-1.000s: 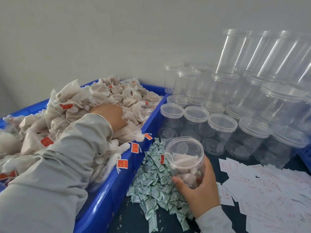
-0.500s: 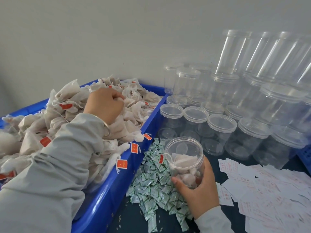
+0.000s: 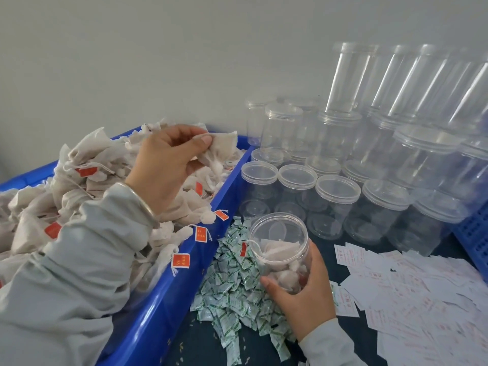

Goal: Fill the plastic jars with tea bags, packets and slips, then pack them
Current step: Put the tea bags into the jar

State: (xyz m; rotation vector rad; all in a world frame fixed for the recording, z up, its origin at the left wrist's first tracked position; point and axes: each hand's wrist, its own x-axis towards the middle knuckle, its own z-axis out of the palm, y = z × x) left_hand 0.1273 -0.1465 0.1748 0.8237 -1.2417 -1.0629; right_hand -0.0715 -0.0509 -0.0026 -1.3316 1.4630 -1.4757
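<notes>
We see the left hand (image 3: 165, 165) raised above the heap of tea bags (image 3: 87, 186) at about ten o'clock, back of the hand toward us, wrist bent upward out of a grey sleeve (image 3: 68, 262) with a silver bangle (image 3: 142, 204) around it. Its thumb and curled fingers pinch one white tea bag (image 3: 220, 149), which hangs just over the far corner of the blue bin (image 3: 169, 299). The right hand (image 3: 303, 294) sits at about five o'clock, palm wrapped around the lower wall of an open plastic jar (image 3: 280, 249), thumb on the near side and fingers curled behind it. The jar tilts toward the bin and already holds several tea bags, with one red tag hanging over its rim. Beneath and to the left of it, at six o'clock, lies a pile of green-and-white packets (image 3: 232, 294) on the dark table (image 3: 200, 342). Printed paper slips (image 3: 412, 291) spread out at four o'clock. Empty lidded jars (image 3: 335, 204) stand in rows and stacks from one to three o'clock, against the pale wall.
</notes>
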